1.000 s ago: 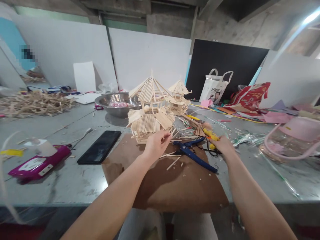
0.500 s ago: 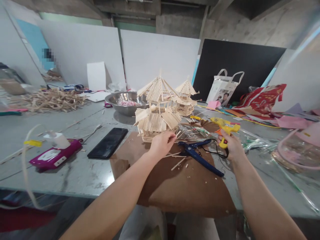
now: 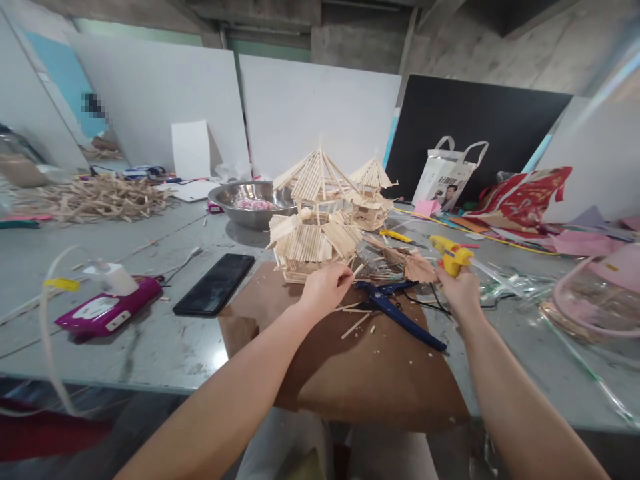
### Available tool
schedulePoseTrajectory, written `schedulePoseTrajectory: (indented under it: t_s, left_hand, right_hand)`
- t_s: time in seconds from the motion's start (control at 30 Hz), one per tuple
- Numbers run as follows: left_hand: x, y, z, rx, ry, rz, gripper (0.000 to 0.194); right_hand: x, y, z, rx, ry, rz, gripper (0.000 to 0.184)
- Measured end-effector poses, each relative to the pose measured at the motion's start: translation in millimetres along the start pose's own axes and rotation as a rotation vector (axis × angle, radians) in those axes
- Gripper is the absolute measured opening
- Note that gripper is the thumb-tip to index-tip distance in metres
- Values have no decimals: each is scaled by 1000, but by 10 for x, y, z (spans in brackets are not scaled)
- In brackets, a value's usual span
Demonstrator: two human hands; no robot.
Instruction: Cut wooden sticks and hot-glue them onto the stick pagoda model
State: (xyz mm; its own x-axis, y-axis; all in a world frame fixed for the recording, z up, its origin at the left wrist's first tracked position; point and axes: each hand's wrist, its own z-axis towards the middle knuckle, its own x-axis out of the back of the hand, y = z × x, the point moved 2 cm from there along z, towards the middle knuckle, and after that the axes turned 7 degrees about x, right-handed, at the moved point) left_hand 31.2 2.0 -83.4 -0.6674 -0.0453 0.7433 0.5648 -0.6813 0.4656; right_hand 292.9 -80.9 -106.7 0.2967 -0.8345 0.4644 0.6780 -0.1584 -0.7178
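Wooden-stick pavilion model [image 3: 313, 240] in two roofed tiers, upright on the surface [image 3: 195, 360] at the far edge of a brown sheet [image 3: 365, 380]. The left hand [image 3: 325, 288] lies just in front of the model's base, its grip closed, fingertips pinched on a thin stick [image 3: 359, 269] whose end projects beyond them; whether this hand also touches the model cannot be told. The right hand [image 3: 461, 292], to the right of the sheet, has its grip closed around the handle of a yellow glue gun [image 3: 453, 256], raised with its nozzle end pointing away and to the left. Between the hands, blue-handled pliers [image 3: 400, 313] lie with handles spread, partly across the sheet, near loose cut sticks [image 3: 355, 325]. Behind the larger model are a metal bowl [image 3: 253, 203] and, to the right, a smaller pavilion model [image 3: 370, 197]. Left of the sheet lie a black smartphone [image 3: 215, 285] and, farther left, a magenta power strip [image 3: 107, 310] with a white plug [image 3: 113, 278]. A heap of wooden pieces [image 3: 100, 198] occupies the far left.
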Motion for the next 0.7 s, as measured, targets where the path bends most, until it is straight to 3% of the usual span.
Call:
schedulePoseTrajectory:
  t_s: [0.07, 0.17, 0.27, 0.4, 0.53, 0.7]
  left_hand:
    - [-5, 0, -4, 11, -1, -2, 16]
    - [-5, 3, -6, 25, -13, -2, 16]
    - [5, 10, -2, 53, -27, 24, 15]
    - [21, 16, 9, 79, -15, 59, 14]
    - [13, 11, 13, 57, -5, 68, 15]
    - [-1, 3, 11, 56, 5, 68, 15]
  right_hand:
    - [-2, -88, -50, -34, -72, 285, 37]
    - [18, -313, -176, 70, -250, 530, 29]
    - [12, -491, -341, 113, -443, 611, 30]
    - [-72, -536, -510, 122, -608, 657, 32]
    - [-134, -520, -586, 60, -675, 645, 34]
    - [-114, -569, -603, 80, -684, 617, 34]
